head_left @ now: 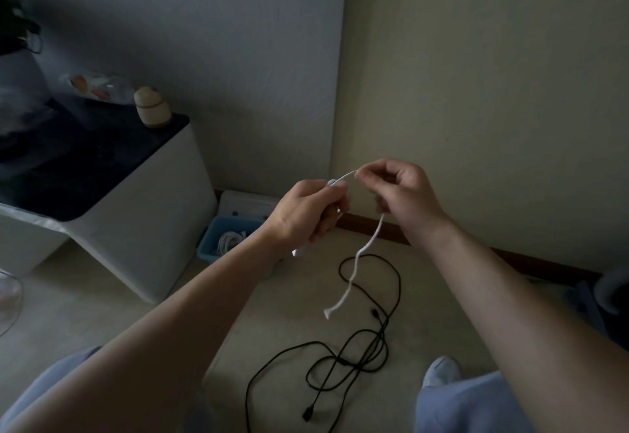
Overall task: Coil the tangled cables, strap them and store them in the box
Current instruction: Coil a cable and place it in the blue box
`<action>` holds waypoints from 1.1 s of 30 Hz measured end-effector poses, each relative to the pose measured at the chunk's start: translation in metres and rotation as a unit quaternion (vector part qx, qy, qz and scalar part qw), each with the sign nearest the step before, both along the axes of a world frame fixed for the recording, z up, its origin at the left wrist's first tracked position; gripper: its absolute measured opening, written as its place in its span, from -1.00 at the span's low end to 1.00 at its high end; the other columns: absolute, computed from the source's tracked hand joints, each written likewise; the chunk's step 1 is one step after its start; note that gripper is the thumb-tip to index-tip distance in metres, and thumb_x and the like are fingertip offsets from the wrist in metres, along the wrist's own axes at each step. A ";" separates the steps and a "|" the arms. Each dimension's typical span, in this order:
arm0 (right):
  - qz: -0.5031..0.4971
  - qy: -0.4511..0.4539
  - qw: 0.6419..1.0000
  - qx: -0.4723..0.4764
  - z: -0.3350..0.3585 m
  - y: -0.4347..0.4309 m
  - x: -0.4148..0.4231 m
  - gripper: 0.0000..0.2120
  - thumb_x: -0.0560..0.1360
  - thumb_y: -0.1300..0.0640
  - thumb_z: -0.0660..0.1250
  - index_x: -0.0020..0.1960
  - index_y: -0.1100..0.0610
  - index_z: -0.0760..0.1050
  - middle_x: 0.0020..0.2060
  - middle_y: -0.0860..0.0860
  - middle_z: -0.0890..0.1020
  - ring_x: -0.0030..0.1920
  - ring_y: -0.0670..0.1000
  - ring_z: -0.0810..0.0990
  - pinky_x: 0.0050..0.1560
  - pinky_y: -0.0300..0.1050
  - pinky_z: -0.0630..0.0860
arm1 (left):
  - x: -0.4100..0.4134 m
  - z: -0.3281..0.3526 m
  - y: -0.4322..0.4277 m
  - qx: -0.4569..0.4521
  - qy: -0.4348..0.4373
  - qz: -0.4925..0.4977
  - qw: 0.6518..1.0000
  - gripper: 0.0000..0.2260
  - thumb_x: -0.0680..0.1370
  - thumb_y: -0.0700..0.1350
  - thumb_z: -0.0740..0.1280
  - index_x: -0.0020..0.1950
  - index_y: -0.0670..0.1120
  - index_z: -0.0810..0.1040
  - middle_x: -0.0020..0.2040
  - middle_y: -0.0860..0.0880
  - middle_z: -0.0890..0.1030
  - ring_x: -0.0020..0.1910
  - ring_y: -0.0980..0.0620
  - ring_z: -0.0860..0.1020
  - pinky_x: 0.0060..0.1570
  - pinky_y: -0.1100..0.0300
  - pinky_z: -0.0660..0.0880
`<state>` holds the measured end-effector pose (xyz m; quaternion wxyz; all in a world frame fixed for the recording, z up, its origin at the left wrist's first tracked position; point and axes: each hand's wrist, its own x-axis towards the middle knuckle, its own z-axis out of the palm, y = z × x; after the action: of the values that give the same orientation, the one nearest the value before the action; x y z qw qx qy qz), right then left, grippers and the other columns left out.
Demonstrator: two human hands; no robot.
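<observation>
Indoors, two bare hands are working one thin white cable [366, 248] above a pale floor [102, 303]. The left hand [308, 209] is gripping it with all fingers curled round, and one short white end is poking out below the fist. The right hand [405, 194] is pinching the same cable between thumb and forefinger, its other fingers loosely bent. Between the two hands the cable is arching in a short span, and from under the right hand its free length is hanging down in a wavy line. Below it a tangle of black cable [371, 340] is lying on the floor in several overlapping loops, with two plug ends showing; whether it is one lead or two cannot be told. One blue plastic box [206, 248] is sitting on the floor near the corner, partly hidden behind the left wrist, and one coiled white cable [228, 240] is lying inside it. One flat white rectangular object [245, 202] is resting just behind the box, by the wall. Beside the box one white cabinet with a dark top [143, 235] is standing, carrying one beige ribbed jar [151, 107] and one clear plastic bag [98, 87]. Two pale blue trouser legs [469, 405] are framing the bottom edge, and one light slipper [440, 369] is showing by the right knee
</observation>
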<state>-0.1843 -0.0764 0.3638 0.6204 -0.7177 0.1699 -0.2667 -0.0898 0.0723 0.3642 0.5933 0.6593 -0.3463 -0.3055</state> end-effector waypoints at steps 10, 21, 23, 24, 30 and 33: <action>0.105 0.124 0.986 0.043 -0.017 0.000 -0.003 -0.70 0.65 0.14 0.26 -0.22 0.00 0.60 -0.42 -0.02 0.45 -0.47 -0.08 0.37 -0.43 -0.19 0.38 | 0.008 0.016 0.006 -0.114 0.320 -0.087 0.936 -0.67 0.59 0.10 0.13 -0.22 -0.10 0.41 -0.55 0.06 0.28 -0.64 0.14 0.24 -0.57 0.27 0.21; 0.171 0.244 0.948 0.110 -0.022 -0.004 -0.009 -0.79 0.67 0.05 0.19 -0.04 0.14 0.49 -0.45 -0.06 0.37 -0.46 -0.06 0.36 -0.14 0.00 0.57 | 0.037 0.034 0.023 -0.303 0.440 0.032 0.845 -0.56 0.61 0.22 0.10 0.01 -0.15 0.48 -0.14 -0.06 0.51 -0.19 -0.01 0.55 0.00 0.17 0.46; 0.178 0.228 0.951 0.109 -0.022 0.001 -0.007 -0.81 0.67 0.08 0.20 -0.02 0.13 0.52 -0.43 -0.06 0.38 -0.49 -0.07 0.33 -0.33 -0.11 0.49 | 0.040 0.035 0.023 -0.301 0.411 0.060 0.859 -0.54 0.60 0.23 0.10 0.08 -0.17 0.44 -0.08 -0.12 0.58 -0.09 -0.10 0.60 0.10 0.09 0.47; 0.181 0.212 0.954 0.107 -0.023 0.006 -0.005 -0.82 0.66 0.09 0.21 -0.02 0.12 0.54 -0.43 -0.05 0.39 -0.50 -0.08 0.32 -0.39 -0.15 0.43 | 0.042 0.034 0.025 -0.299 0.393 0.072 0.867 -0.52 0.59 0.24 0.09 0.10 -0.18 0.43 -0.05 -0.16 0.60 -0.05 -0.13 0.60 0.15 0.05 0.47; 0.179 0.123 0.975 0.046 -0.013 0.020 -0.001 -0.83 0.63 0.15 0.29 0.06 0.14 0.66 -0.46 -0.01 0.50 -0.52 -0.06 0.42 -0.43 -0.23 0.39 | 0.040 0.033 0.020 -0.244 0.271 0.145 0.920 -0.46 0.64 0.20 0.01 0.22 -0.27 0.38 0.17 -0.33 0.61 0.18 -0.29 0.61 0.36 -0.13 0.41; 0.203 0.114 0.973 0.006 -0.007 0.025 -0.001 -0.83 0.63 0.18 0.29 0.09 0.10 0.67 -0.52 -0.08 0.41 -0.52 -0.10 0.36 -0.40 -0.23 0.36 | 0.032 0.029 0.012 -0.168 0.148 0.162 0.961 -0.46 0.62 0.16 0.05 0.28 -0.31 0.36 0.22 -0.39 0.56 0.27 -0.28 0.55 0.36 -0.03 0.40</action>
<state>-0.1853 -0.0513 0.3568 0.6421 -0.7594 0.0917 -0.0509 -0.0582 0.0840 0.3936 0.7819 0.5447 -0.1898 -0.2365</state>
